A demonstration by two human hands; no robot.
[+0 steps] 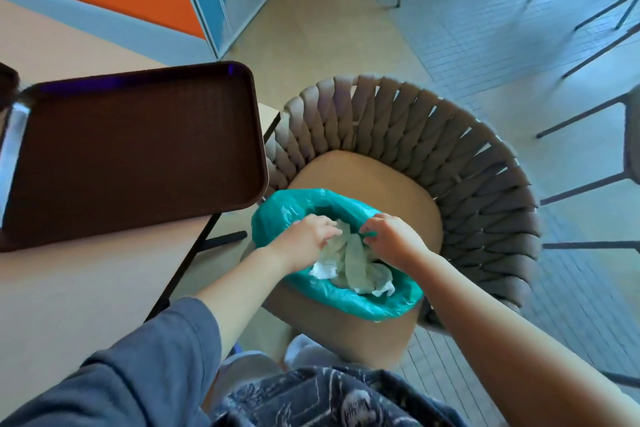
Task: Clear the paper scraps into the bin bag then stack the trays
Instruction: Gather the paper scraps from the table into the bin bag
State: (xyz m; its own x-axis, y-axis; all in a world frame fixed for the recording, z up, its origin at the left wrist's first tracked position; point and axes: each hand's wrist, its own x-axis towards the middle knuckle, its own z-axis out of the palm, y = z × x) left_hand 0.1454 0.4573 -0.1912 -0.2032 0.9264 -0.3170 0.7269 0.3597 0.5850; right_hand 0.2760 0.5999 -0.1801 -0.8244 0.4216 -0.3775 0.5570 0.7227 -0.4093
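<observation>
Pinching bin bag [346,298] rim, right hand [389,239].

At nine o'clock the brown tray [135,152] is cut off by the edge; the left hand [308,236] hides part of the paper scraps [353,263].

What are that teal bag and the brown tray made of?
The bin bag looks like thin plastic film: glossy, crinkled, slightly see-through. The tray is probably moulded plastic, dark brown with a fine textured matte base and a smooth raised rim.
</observation>
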